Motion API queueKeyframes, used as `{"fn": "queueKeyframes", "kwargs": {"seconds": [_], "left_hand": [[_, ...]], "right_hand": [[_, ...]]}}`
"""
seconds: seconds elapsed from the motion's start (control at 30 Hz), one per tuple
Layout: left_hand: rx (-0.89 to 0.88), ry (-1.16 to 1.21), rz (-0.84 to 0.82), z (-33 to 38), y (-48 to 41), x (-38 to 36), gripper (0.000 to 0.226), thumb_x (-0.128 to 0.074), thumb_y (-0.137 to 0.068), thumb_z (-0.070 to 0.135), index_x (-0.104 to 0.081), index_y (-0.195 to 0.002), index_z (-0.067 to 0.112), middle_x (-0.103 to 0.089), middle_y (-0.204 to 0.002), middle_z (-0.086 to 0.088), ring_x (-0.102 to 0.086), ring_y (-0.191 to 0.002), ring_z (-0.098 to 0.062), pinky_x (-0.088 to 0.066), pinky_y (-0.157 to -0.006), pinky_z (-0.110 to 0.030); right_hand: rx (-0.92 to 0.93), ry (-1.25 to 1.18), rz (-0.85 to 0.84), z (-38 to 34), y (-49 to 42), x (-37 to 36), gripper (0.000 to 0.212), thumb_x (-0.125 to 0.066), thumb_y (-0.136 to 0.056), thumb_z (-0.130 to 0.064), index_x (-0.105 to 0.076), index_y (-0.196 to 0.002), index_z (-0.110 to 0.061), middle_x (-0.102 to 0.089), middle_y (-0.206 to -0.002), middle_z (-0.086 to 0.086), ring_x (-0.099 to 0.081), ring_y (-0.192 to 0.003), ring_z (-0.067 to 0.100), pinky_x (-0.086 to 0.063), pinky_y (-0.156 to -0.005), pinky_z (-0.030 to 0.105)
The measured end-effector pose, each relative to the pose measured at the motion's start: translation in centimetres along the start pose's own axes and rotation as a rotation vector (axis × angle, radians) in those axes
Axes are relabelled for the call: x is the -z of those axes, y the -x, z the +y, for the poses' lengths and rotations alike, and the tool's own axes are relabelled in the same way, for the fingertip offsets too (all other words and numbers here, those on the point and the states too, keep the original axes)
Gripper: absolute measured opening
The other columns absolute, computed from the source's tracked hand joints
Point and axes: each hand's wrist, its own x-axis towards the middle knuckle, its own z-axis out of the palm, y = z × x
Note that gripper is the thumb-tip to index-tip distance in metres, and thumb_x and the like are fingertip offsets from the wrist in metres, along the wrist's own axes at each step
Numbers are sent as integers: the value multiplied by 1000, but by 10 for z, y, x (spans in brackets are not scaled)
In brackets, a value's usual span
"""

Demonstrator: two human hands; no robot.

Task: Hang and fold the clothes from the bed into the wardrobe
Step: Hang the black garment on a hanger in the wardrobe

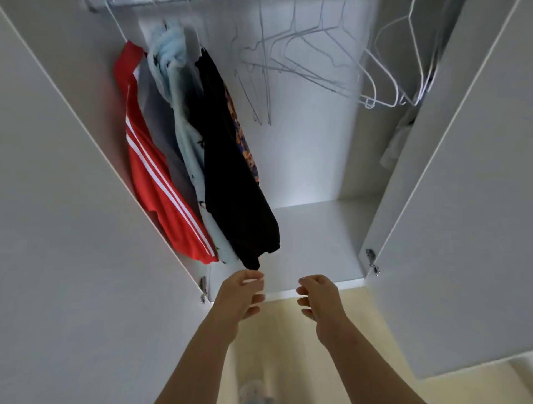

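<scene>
While both hands are raised at the front edge of the white wardrobe's bottom panel (311,239), the relation that matters is between the left hand (242,294) and the black hanging garment with an orange print on its far side (230,173). This garment runs long and narrow from the rail (138,3) down toward the viewer, and its lowest corner ends just above the left hand's fingertips. Whether they touch it cannot be told. The left hand's fingers are loosely curled and seem to hold nothing; the right hand (317,297), also loosely curled and empty, sits well to the right of the hem, over bare panel. The left hand is plainly the nearer, so any tug to straighten the garment would probably fall to it, upward and slightly away from the body. Left of the black piece, packed close against it, hang a pale blue printed garment (184,121), a grey one (161,124) and a red top with white stripes (155,187). Empty grey wire hangers (302,57) and white wire hangers (383,72) fill the rail's right side, leaving room for more. The bed and any clothes waiting on it are out of view.
</scene>
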Motion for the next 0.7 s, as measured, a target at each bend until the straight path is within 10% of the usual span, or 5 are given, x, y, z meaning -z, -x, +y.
{"fn": "queueKeyframes", "kwargs": {"seconds": [0.7], "left_hand": [[244,-438,-596,-227,191,-19,13,-51,-94,12,-56,-83,16,-55,-76,-4,-52,-65,-16,-42,-62,-26]], "right_hand": [[-436,-541,559,312,251,49,16,-47,-92,-9,-51,-77,-11,-51,-64,4,-44,-51,16,-31,-48,20]]}}
